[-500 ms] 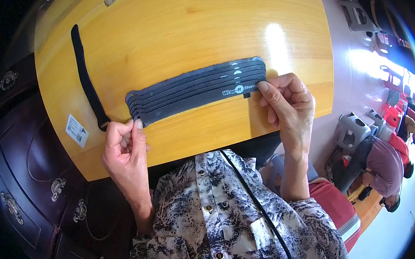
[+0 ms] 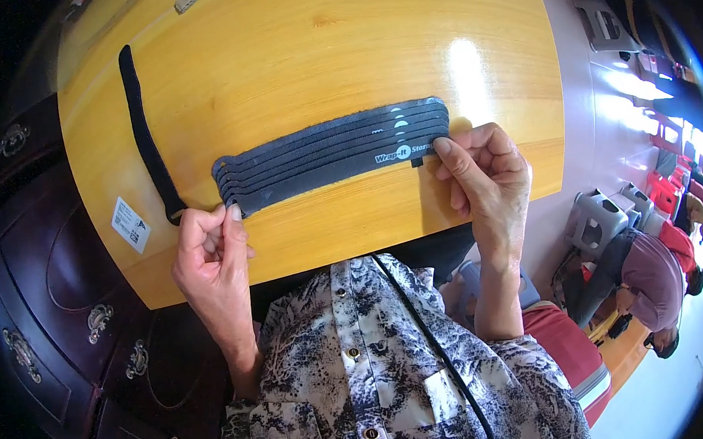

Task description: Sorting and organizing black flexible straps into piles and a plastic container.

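Several black hook-and-loop straps [image 2: 316,154] lie fanned in overlapping rows above the wooden table, with pale printing near their right ends. My left hand [image 2: 214,246] pinches the lower left end of the nearest strap between thumb and finger. At the other end, my right hand [image 2: 488,169] grips the same strap's right tip, thumb on top and fingers curled beneath. A small black tab shows under the strap's lower edge by my right hand. Left of the stack, a single black strap [image 2: 149,143] lies lengthwise, its near end close to my left hand.
A white label [image 2: 131,225] is stuck on the yellow wooden table [image 2: 320,70] near its left edge. Dark drawers [image 2: 61,298] with metal handles stand at the left. Grey plastic stools [image 2: 598,218] and a seated person in a purple shirt [image 2: 652,271] are off to the right.
Both hands keep their grip on the strap, almost still. The view has shifted very slightly; nothing was taken up or let go.
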{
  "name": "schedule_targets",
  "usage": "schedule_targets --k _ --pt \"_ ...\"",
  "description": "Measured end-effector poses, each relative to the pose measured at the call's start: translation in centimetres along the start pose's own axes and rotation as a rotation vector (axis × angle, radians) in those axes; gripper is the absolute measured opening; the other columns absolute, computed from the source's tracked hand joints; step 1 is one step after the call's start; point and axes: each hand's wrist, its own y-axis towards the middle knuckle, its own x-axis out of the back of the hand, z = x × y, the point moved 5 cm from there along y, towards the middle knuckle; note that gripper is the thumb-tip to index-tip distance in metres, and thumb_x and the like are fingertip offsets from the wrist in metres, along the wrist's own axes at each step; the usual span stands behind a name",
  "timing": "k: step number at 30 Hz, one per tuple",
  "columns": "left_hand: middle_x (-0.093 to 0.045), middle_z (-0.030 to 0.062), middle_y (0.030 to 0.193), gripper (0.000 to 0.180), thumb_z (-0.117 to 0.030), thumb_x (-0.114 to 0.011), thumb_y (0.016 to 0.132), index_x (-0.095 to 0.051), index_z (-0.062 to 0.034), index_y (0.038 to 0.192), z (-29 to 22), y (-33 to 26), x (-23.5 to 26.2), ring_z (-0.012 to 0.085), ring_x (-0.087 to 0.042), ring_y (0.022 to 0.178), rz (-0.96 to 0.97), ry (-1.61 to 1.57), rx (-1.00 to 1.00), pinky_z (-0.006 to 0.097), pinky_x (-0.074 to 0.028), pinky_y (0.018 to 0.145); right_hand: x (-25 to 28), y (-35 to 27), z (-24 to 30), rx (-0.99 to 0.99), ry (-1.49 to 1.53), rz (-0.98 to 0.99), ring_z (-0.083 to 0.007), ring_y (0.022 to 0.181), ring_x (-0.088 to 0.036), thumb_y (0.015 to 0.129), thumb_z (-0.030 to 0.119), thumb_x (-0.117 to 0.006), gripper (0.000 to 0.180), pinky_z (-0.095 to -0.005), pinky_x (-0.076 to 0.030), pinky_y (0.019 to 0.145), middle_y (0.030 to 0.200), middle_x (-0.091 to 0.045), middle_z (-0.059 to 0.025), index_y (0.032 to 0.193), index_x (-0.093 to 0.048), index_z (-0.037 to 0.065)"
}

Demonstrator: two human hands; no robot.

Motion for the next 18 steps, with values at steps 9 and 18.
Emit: schedule_targets --k 9,18 --pt "-0.047 -0.0037 0.059 0.015 -0.002 -0.062 0.088 -0.050 -0.0018 0.079 0.1 -0.1 0.0 0.0012 -0.044 0.051 0.014 -0.024 0.010 0.017 -0.036 0.048 -0.1 0.1 0.2 -0.003 -0.035 -0.011 -0.0014 0.044 -0.045 0.085 0.011 -0.069 0.014 -0.0161 -0.032 0.039 0.063 -0.060 -0.0008 0.080 -0.058 0.003" --pt "-0.050 -0.0023 0.062 0.012 -0.004 -0.062 0.089 -0.053 -0.0023 0.081 0.7 0.5 0.7 0.0029 -0.046 0.050 0.032 -0.102 0.102 0.018 -0.036 0.047 -0.5 1.6 0.4 -0.065 0.058 0.161 -0.0059 0.042 -0.051 0.086 0.009 -0.067 0.014 -0.0177 -0.035 0.036 0.061 -0.060 -0.0037 0.088 -0.055 0.003"
